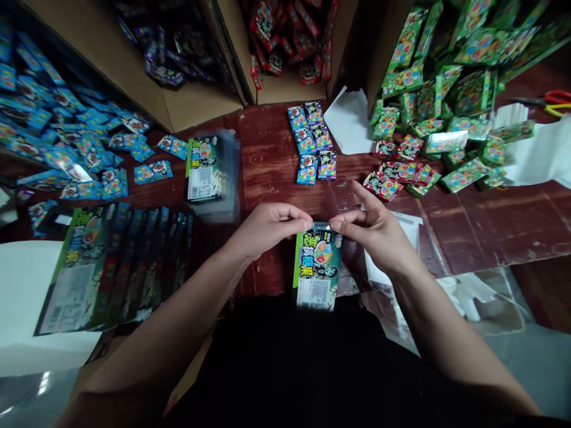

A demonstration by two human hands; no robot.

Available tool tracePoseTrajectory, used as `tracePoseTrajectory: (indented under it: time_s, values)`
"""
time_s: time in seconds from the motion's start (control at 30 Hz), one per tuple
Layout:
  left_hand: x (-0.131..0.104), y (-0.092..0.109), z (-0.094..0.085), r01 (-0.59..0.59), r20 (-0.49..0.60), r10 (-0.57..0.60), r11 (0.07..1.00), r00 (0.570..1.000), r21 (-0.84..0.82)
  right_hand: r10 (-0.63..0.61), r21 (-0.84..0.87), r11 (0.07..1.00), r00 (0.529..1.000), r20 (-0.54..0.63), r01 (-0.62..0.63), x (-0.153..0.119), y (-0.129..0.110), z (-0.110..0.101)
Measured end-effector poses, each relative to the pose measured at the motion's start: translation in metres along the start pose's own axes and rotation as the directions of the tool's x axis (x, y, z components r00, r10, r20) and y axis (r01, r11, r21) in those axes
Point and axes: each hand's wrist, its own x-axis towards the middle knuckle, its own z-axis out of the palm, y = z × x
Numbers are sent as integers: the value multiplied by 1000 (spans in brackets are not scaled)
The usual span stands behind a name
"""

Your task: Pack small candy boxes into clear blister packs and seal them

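Observation:
Both of my hands hold one printed green plastic bag [317,270] by its top edge, just above the near edge of the dark red table [482,226]. My left hand [267,229] pinches the top left corner, and my right hand [377,229] pinches the top right corner. The bag hangs down toward me with its label side showing. Two short rows of small blue and purple candy packets [312,142] lie on the table beyond my hands.
A stack of empty printed bags [209,172] lies left of centre, and a fanned row of filled bags [111,267] sits at the near left. Blue packets [66,148] cover the left, green packets [446,107] and red packets [397,175] the right. Cardboard boxes [178,89] stand behind.

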Motion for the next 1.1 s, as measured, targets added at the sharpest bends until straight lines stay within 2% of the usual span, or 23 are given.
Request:
tracePoseTrajectory:
  time_s: [0.23, 0.43, 0.6, 0.8, 0.9, 0.97, 1.1]
  values:
    - [-3, 1, 0, -57, 29, 57, 998, 998, 19, -137, -89, 986, 987, 86, 144, -13, 2, -9]
    - [-7, 8, 4, -65, 114, 58, 996, 992, 62, -121, -55, 991, 991, 56, 124, -16, 7, -17]
    - [-2, 7, 5, 3, 13, -3, 999, 1000, -33, -141, -29, 989, 989, 53, 143, -17, 4, -10]
    - [-5, 9, 9, -18, 120, 19, 1000, 993, -8, -178, -23, 983, 982, 53, 180, -20, 7, -15]
    - [-10, 7, 14, -72, 79, 74, 997, 994, -32, -234, -97, 966, 971, 51, 238, -18, -6, -25]
    - [-12, 5, 17, -101, 51, 102, 995, 994, -10, -272, -201, 935, 954, 125, 293, -15, -21, -31]
    - [-12, 5, 22, -116, 34, 114, 993, 993, 37, -220, -379, 832, 868, 446, 406, -9, -45, -29]
